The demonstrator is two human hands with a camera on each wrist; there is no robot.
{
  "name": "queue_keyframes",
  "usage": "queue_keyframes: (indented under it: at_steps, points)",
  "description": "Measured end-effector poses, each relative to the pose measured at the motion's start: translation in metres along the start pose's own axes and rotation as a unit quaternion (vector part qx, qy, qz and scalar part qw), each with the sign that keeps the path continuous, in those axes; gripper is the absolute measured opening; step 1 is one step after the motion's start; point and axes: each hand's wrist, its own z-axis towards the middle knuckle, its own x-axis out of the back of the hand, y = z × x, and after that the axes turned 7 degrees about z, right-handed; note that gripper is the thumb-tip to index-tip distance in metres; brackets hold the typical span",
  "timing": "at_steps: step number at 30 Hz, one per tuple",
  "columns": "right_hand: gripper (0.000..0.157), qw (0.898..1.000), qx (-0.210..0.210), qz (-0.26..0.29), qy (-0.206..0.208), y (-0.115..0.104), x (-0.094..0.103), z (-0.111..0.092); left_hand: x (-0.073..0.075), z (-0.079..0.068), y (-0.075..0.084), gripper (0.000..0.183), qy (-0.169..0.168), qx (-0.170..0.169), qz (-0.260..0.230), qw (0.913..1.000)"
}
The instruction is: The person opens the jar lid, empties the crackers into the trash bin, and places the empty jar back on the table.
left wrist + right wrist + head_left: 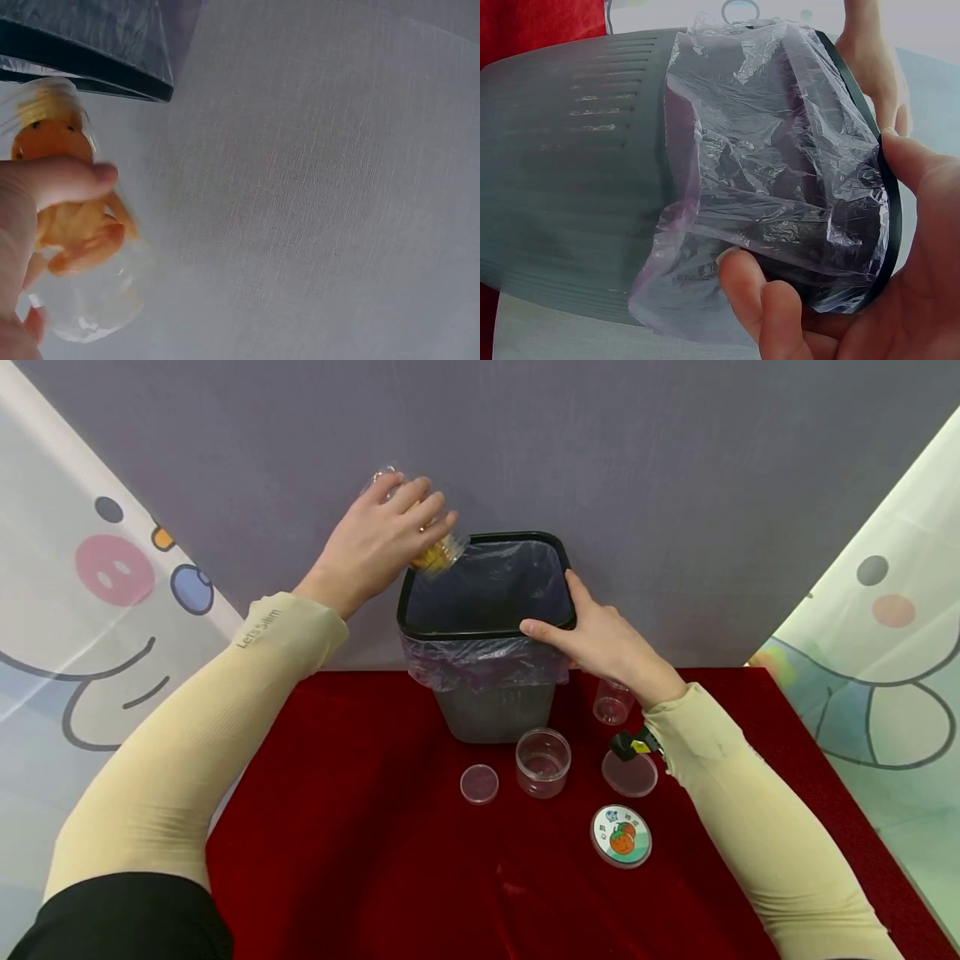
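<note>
My left hand [393,531] grips a clear plastic jar [94,307] that is tipped with its mouth toward the trash can's left rim. Inside it, orange and yellow pieces [82,232] have gathered toward the mouth end. A grey trash can [491,706] with a black rim stands at the table's back edge, lined with a translucent purple bag [480,662] folded over the rim. At the rim's near right corner, my right hand [600,631] holds the can, thumb across the top and fingers along the bag outside.
In front of the can on the red cloth [360,843] stand an uncovered clear jar [543,764] and a small clear lid [479,784]. To the right are another clear container [612,703], a larger clear lid [630,774] and a lid with an orange fruit picture [621,837].
</note>
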Motion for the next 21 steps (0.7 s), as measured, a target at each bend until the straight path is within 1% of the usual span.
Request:
queue_keyframes:
  at_steps: [5,10,14,16,19,21]
  points:
    - [0.115,1.000,-0.002,0.001,-0.002,0.000,0.000,0.001,0.004,0.001,-0.003,0.088,0.004,-0.004,0.034,0.9994]
    - [0.115,1.000,0.001,0.003,0.000,0.001,0.001,0.002,0.010,0.003,-0.008,0.084,0.016,0.005,0.035,0.9993]
    - [0.115,1.000,0.003,0.003,0.001,0.001,0.001,0.002,0.009,0.003,-0.009,0.078,0.034,0.013,0.021,0.9991]
    - [0.115,1.000,0.001,0.003,0.000,0.001,0.001,0.001,0.008,0.002,-0.010,0.071,0.047,0.021,0.006,0.9987]
    - [0.115,1.000,0.000,0.003,0.001,0.001,0.000,0.001,0.006,-0.001,-0.010,0.063,0.062,0.042,-0.026,0.9969]
    - [0.115,1.000,-0.002,0.002,0.002,0.001,0.001,0.000,0.005,-0.005,-0.010,0.061,0.063,0.061,-0.055,0.9946]
